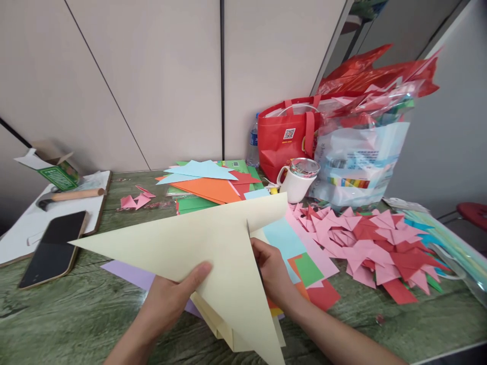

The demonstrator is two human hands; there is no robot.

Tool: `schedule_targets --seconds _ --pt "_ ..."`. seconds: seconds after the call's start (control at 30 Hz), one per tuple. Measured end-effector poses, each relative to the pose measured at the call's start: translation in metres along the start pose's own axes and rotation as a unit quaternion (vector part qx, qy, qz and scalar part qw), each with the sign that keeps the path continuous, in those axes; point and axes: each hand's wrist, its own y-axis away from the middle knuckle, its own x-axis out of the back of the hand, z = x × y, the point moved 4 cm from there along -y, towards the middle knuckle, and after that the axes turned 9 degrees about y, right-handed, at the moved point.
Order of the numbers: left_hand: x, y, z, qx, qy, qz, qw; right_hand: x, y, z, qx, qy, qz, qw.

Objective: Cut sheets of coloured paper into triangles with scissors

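Note:
A large cream sheet of paper (pixel 198 228), folded into a triangle, is held up above the table. My left hand (pixel 171 299) grips its lower edge, thumb on top and fingers hidden beneath. At the sheet's right side, my right hand (pixel 272 268) is closed around scissors (pixel 248 228), mostly hidden by the paper and fingers; a thin blade tip shows at a cut in the sheet. The paper right of the cut curls upward. Purple paper (pixel 129 274) lies under the sheet at left, and light blue paper (pixel 285 235) and other coloured offcuts lie beside my right hand.
Folded pink and red paper pieces (pixel 365 243) are heaped at right. Behind stand a white mug (pixel 299 180), a red bag (pixel 283 137) and a clear plastic bag (pixel 361 152). Coloured triangles (pixel 209 187) lie at back centre. A phone (pixel 55 248) and hammer (pixel 72 196) are left.

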Motion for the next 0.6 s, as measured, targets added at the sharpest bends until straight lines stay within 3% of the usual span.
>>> schedule_targets --seconds 0.33,0.6 --pt "-0.0013 0.0003 -0.0007 0.004 0.029 -0.003 1.000 0.0001 0.0010 0.0036 -0.013 0.007 0.016 1.000" --pt "-0.0001 0.0009 -0.0068 0.018 -0.008 -0.026 0.999 0.0050 -0.0030 0.0041 0.031 -0.004 0.004 1.000"
